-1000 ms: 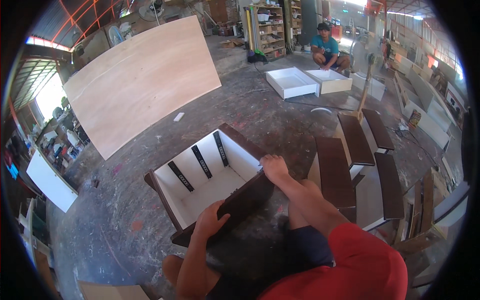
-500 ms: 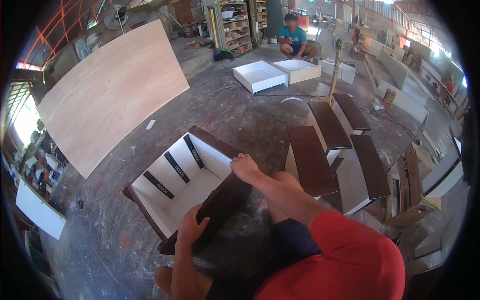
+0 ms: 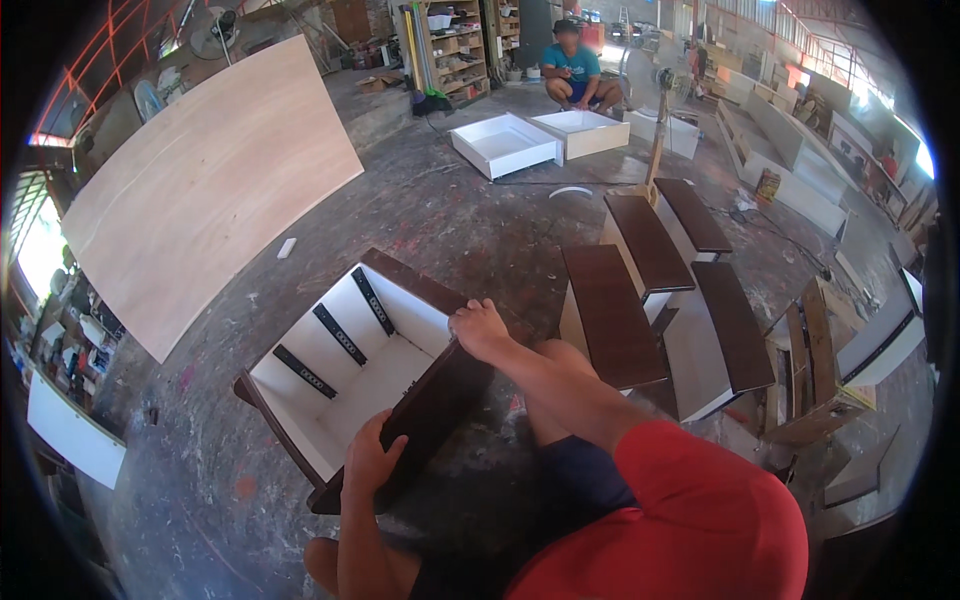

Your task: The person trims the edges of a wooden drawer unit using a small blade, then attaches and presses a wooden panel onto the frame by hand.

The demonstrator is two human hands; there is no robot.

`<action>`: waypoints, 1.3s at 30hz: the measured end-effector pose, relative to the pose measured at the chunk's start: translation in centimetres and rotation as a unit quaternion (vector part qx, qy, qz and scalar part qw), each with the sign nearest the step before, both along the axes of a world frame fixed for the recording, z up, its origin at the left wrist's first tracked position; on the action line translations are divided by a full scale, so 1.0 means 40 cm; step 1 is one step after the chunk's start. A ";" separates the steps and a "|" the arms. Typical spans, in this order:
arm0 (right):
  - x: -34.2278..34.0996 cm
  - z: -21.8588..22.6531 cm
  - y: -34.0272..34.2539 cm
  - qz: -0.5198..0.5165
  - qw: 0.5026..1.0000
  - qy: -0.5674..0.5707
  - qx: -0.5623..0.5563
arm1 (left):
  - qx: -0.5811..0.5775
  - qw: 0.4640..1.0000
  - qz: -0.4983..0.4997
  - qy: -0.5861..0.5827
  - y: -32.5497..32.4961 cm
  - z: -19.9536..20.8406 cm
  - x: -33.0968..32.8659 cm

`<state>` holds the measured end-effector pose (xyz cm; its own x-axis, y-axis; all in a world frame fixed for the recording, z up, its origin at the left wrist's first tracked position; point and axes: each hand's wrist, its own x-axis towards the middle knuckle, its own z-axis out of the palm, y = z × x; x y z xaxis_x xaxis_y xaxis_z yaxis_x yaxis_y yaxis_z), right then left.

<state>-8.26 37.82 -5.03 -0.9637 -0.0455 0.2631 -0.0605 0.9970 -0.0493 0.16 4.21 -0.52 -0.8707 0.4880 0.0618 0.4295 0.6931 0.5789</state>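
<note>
On the floor in front of me lies a drawer cabinet [image 3: 447, 405], dark brown outside and white inside, its open side facing up. Three black drawer slides [image 3: 339, 335] run along its inner far-left wall. My left hand [image 3: 368, 457] grips the cabinet's near edge, thumb on the brown outer panel and fingers over the rim. Toward the right corner, my right hand [image 3: 480, 328] is closed over the same panel's edge, its fingertips curled over the rim. The cabinet's underside is hidden.
Several drawers with dark brown fronts [image 3: 613, 315] stand to my right. Farther off are a white drawer box [image 3: 505, 148] and another drawer [image 3: 592, 148], with a person [image 3: 572, 70] squatting behind them. A large plywood sheet [image 3: 215, 190] stands at left; a small white block [image 3: 287, 247] lies nearby.
The whole view has shifted slightly, so most things appear a little farther left. Both hands keep about the same places on the cabinet.
</note>
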 end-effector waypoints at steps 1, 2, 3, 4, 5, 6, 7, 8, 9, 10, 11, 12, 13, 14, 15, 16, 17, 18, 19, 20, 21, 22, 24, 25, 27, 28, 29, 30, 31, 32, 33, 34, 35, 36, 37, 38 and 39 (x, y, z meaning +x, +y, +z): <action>0.002 0.004 -0.002 -0.017 1.000 -0.004 0.004 | -0.001 1.000 0.000 -0.001 0.002 0.000 -0.001; 0.009 0.006 -0.006 -0.017 1.000 -0.005 0.004 | 0.001 1.000 0.001 -0.004 0.005 0.001 -0.002; 0.015 0.007 -0.008 0.007 1.000 -0.009 -0.016 | 0.003 1.000 0.002 -0.007 0.008 0.001 -0.003; 0.020 0.008 -0.011 0.031 0.999 -0.014 -0.037 | 0.003 1.000 0.002 -0.007 0.006 -0.001 -0.003; 0.026 0.009 -0.018 0.031 0.999 -0.014 -0.036 | 0.001 1.000 0.000 -0.006 0.002 -0.004 -0.002; 0.030 0.004 -0.018 0.037 0.999 0.000 -0.039 | 0.001 1.000 -0.001 -0.004 0.003 -0.007 -0.001; 0.029 0.003 -0.015 0.043 0.998 0.013 -0.043 | 0.003 1.000 -0.001 -0.004 0.001 -0.012 -0.004; 0.021 0.005 -0.009 0.043 0.998 0.014 -0.041 | 0.001 1.000 -0.004 0.007 -0.003 -0.020 -0.010; 0.013 0.005 -0.006 0.021 0.999 0.014 -0.030 | -0.003 1.000 -0.009 0.017 -0.006 -0.020 -0.011; 0.008 0.002 -0.005 -0.002 1.000 0.015 -0.020 | -0.003 1.000 -0.011 0.017 -0.002 -0.020 -0.011; 0.010 -0.004 -0.009 -0.003 1.000 0.015 -0.019 | -0.002 1.000 -0.012 0.012 0.003 -0.018 -0.010; 0.015 -0.007 -0.019 0.015 1.000 0.001 -0.012 | -0.001 1.000 -0.012 0.007 0.007 -0.015 -0.009; 0.018 -0.007 -0.025 0.032 0.999 -0.012 -0.004 | -0.001 1.000 -0.011 0.007 0.003 -0.017 -0.008; 0.020 -0.005 -0.026 0.033 0.999 -0.012 -0.004 | -0.004 1.000 -0.010 0.013 -0.005 -0.021 -0.006; 0.023 -0.007 -0.025 0.030 0.999 0.005 -0.012 | -0.007 1.000 -0.009 0.019 -0.007 -0.019 -0.003; 0.025 -0.008 -0.024 0.028 0.999 0.021 -0.020 | -0.007 1.000 -0.009 0.019 -0.005 -0.016 -0.001; 0.019 -0.004 -0.020 0.028 0.999 0.021 -0.020 | -0.005 1.000 -0.007 0.017 -0.001 -0.010 0.001; 0.008 -0.003 -0.010 0.002 1.000 0.024 0.015 | -0.003 1.000 -0.007 0.015 0.004 -0.004 0.001; 0.002 -0.004 -0.005 -0.024 0.998 0.026 0.051 | -0.003 1.000 -0.009 0.014 0.007 -0.001 0.001; 0.008 -0.013 -0.010 -0.026 0.998 0.026 0.051 | -0.003 1.000 -0.011 0.007 0.011 0.002 0.002; 0.016 -0.017 -0.022 -0.002 0.998 0.036 0.052 | -0.002 1.000 -0.010 0.002 0.014 0.005 0.000; 0.019 -0.017 -0.027 0.020 0.997 0.046 0.054 | -0.001 1.000 -0.009 0.003 0.009 -0.001 -0.002; 0.023 -0.006 -0.020 0.019 0.999 0.034 0.032 | -0.004 1.000 -0.016 0.020 -0.007 -0.018 0.000; 0.027 0.004 -0.019 0.017 1.000 0.020 0.009 | -0.003 1.000 -0.015 0.018 -0.009 -0.020 0.000; 0.015 0.009 -0.010 0.013 0.999 0.036 0.020 | 0.005 1.000 -0.015 0.016 -0.006 -0.014 -0.002; 0.014 0.004 -0.005 0.007 0.998 0.054 0.030 | 0.005 1.000 -0.017 0.015 -0.002 -0.011 -0.001; 0.023 -0.006 -0.006 0.005 0.998 0.053 0.030 | 0.000 1.000 -0.017 0.016 0.001 -0.009 0.002; 0.032 -0.011 -0.015 0.051 0.997 0.049 0.005 | -0.004 1.000 -0.013 0.018 0.003 -0.006 0.002; 0.037 -0.013 -0.021 0.096 0.994 0.046 -0.020 | -0.004 1.000 -0.012 0.017 0.004 0.000 0.003; 0.030 -0.009 -0.020 0.097 0.994 0.045 -0.020 | -0.008 1.000 -0.006 0.007 0.003 0.007 0.004; 0.025 -0.007 -0.013 0.066 0.997 0.041 -0.008 | -0.012 1.000 -0.002 -0.006 0.003 0.011 0.008; 0.020 -0.006 -0.007 0.035 0.999 0.037 0.005 | -0.013 1.000 -0.003 -0.007 0.005 0.008 0.007; 0.018 -0.006 -0.001 0.034 0.999 0.035 0.004 | -0.004 1.000 -0.007 0.001 0.008 0.003 0.005; 0.012 -0.003 0.003 0.031 0.999 0.038 0.001 | 0.006 1.000 -0.010 0.011 0.009 0.000 0.001; 0.010 -0.003 0.005 0.028 0.999 0.040 -0.002 | 0.005 1.000 -0.011 0.011 0.006 -0.001 0.001; 0.014 -0.006 0.002 0.028 0.999 0.041 -0.003 | 0.001 1.000 -0.014 0.008 0.002 -0.002 0.000; 0.021 -0.010 -0.003 0.049 0.998 0.048 -0.003 | -0.003 1.000 -0.017 0.006 0.001 -0.002 -0.001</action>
<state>-7.43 37.68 -5.43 -0.9249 -0.1369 0.3546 -0.1630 0.9856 -0.0447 0.12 4.25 -0.61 -0.8532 0.5168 0.0698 0.4596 0.6820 0.5689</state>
